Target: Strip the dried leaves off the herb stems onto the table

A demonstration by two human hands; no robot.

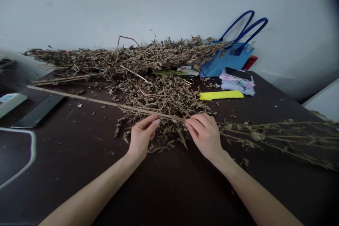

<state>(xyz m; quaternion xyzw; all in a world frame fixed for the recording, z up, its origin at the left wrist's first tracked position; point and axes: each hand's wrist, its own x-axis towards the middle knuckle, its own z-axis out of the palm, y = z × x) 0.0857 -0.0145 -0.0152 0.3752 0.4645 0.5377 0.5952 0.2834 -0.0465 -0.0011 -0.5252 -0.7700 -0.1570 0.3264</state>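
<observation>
A long dried plant stalk (79,97) lies across the dark table (169,190), bare on its left half and still leafy and branched on the right (278,134). My left hand (141,137) pinches the stalk between thumb and forefinger near the middle. A short way to the right, my right hand (205,132) is closed on the same stalk with fingertips pinched together. Under and behind both hands lies a heap of loose dried leaves (161,95).
A big bundle of dried stalks (119,56) lies along the wall. A blue bag (230,54), folded cloth with a phone on top (237,79), a yellow tool (221,95) and scissors (188,81) sit at back right. A dark flat object (39,111) and a white cable (31,148) lie left.
</observation>
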